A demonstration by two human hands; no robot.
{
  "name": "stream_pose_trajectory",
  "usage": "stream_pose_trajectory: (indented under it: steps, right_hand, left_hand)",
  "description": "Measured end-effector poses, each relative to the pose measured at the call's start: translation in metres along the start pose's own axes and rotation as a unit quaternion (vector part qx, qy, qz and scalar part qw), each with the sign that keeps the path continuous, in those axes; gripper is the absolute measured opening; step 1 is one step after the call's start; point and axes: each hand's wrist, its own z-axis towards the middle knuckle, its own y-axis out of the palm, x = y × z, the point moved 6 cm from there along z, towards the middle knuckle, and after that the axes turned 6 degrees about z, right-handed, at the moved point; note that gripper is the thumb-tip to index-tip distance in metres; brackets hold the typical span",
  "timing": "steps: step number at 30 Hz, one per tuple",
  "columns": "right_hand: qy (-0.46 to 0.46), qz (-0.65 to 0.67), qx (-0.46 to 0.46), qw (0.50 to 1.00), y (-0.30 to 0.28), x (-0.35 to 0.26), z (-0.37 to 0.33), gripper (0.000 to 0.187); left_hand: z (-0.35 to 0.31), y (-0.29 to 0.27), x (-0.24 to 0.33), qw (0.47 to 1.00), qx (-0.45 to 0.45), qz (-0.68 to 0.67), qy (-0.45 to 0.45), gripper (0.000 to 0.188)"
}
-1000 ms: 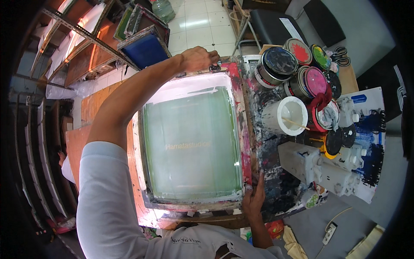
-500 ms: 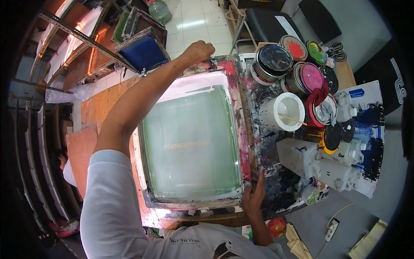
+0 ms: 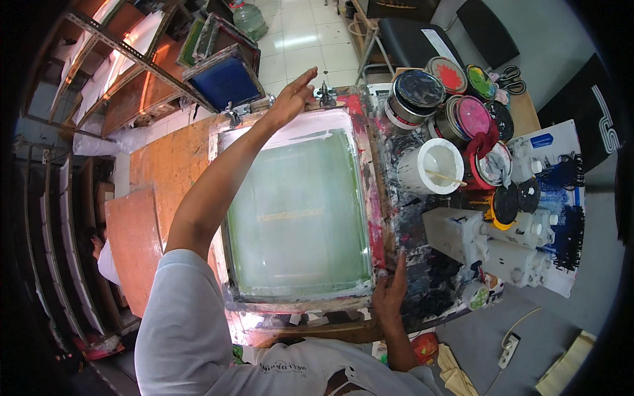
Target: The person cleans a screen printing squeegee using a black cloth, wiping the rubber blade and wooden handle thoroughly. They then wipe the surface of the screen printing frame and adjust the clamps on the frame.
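A screen-printing frame (image 3: 297,307) with pale green mesh (image 3: 297,244) lies flat before me, lettering faintly visible in its middle. Pale pink covers the mesh's far strip. My left arm reaches across the frame's left side. Past the far edge, my left hand (image 3: 290,104) has its fingers stretched out and holds nothing, just left of a metal hinge clamp (image 3: 324,96). A second clamp (image 3: 232,116) sits at the far left corner. By the near right corner, my right hand (image 3: 389,294) has its forefinger extended and its thumb at the frame's edge; nothing shows in it.
Paint cans (image 3: 415,92), a white tub (image 3: 413,168) with a stick, and plastic bottles (image 3: 456,231) crowd the right side. Wooden boards (image 3: 132,244) lie left. Other screens (image 3: 224,79) lean beyond them, near a shelf rack (image 3: 125,53). At far left, part of another person (image 3: 105,261) shows.
My left hand has opened from a closed shape and moved left and nearer, uncovering the hinge clamp. My right hand stays by the near right corner. The whole view has shifted slightly.
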Motion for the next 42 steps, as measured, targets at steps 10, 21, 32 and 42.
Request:
stream_pose_trajectory:
  steps: [10,21,32,42]
  right_hand:
    - [0.014,0.031,0.004,0.999,0.003,0.015,-0.003,0.069]
    - [0.011,0.021,0.005,1.000,0.003,0.016,-0.003,0.071]
    - [0.030,0.027,0.002,0.999,0.004,0.018,-0.002,0.070]
    - [-0.014,-0.001,-0.029,0.999,0.002,0.009,0.001,0.067]
  left_hand:
    - [0.029,0.001,-0.011,0.995,-0.034,0.094,0.022,0.064]
    - [0.022,-0.001,-0.014,0.998,-0.007,0.061,0.005,0.072]
    - [-0.028,0.016,0.000,0.999,-0.028,-0.003,-0.041,0.066]
    - [-0.073,0.033,0.003,0.977,0.176,-0.122,-0.014,0.084]
